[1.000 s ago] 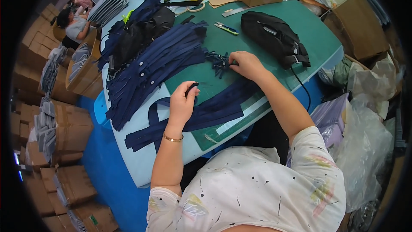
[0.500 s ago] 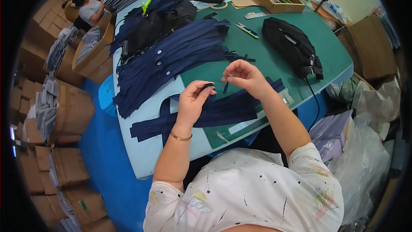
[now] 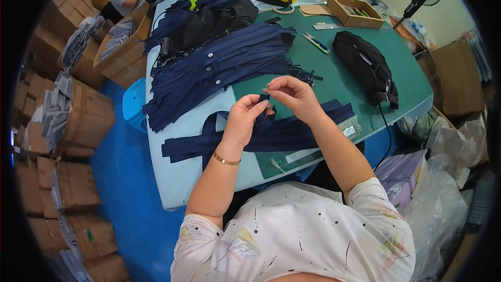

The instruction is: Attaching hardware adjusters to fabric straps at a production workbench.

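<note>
Head view – left hand and right hand both pinching one navy strap just above the green mat – more straps piled behind.

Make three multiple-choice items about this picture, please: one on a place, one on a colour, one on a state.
1. Where does the black bag lie?
A. on the green mat, to the person's right
B. on the blue floor
C. inside the wooden tray

2. What colour are the fabric strips piled on the table?
A. red
B. navy blue
C. white

3. What are the two hands doing?
A. both rest flat on the mat
B. one holds the scissors
C. both pinch a small navy piece above the table

Answers:
1 A, the bag sits on the mat's right part.
2 B, the whole pile is dark blue.
3 C, the left hand and the right hand meet at the piece, raised off the mat; the scissors lie untouched.
</note>
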`<state>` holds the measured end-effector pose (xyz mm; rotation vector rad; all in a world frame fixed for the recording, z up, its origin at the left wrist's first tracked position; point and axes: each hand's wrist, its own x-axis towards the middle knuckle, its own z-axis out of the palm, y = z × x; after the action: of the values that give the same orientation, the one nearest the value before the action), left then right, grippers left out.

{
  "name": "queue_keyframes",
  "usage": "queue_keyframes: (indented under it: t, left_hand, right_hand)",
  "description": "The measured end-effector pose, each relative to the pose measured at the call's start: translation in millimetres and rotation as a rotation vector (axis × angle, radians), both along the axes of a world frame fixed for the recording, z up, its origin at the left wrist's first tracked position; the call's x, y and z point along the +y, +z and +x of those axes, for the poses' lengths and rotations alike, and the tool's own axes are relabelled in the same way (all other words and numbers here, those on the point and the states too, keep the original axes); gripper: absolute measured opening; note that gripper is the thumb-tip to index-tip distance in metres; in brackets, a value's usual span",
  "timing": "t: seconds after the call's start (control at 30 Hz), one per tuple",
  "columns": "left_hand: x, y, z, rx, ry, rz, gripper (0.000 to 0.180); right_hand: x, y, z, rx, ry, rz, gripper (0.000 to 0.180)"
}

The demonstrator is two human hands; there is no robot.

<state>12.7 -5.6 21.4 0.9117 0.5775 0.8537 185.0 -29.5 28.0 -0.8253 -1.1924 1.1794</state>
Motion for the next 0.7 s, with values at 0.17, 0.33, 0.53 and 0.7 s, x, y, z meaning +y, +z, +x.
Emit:
queue_keyframes:
  t: [0.17, 0.33, 0.53, 0.7]
  left_hand:
    - [0.9, 2.2, -0.4, -0.036, -0.010, -0.068, 0.015]
    - [0.0, 3.0, -1.7, -0.089, -0.022, -0.127, 0.016]
    - [1.8, -2.1, -2.0, -0.173, -0.052, -0.206, 0.016]
    - [0.8, 0.4, -1.7, -0.185, -0.058, -0.201, 0.014]
  right_hand:
    - [3.2, -7.2, -3.0, 0.052, 0.036, 0.057, 0.011]
    - [-1.5, -4.2, -7.5, 0.082, -0.012, -0.015, 0.015]
    - [-0.1, -7.5, -5.8, 0.155, 0.030, -0.011, 0.016]
    - [2.0, -11.0, -4.5, 0.235, 0.066, -0.050, 0.016]
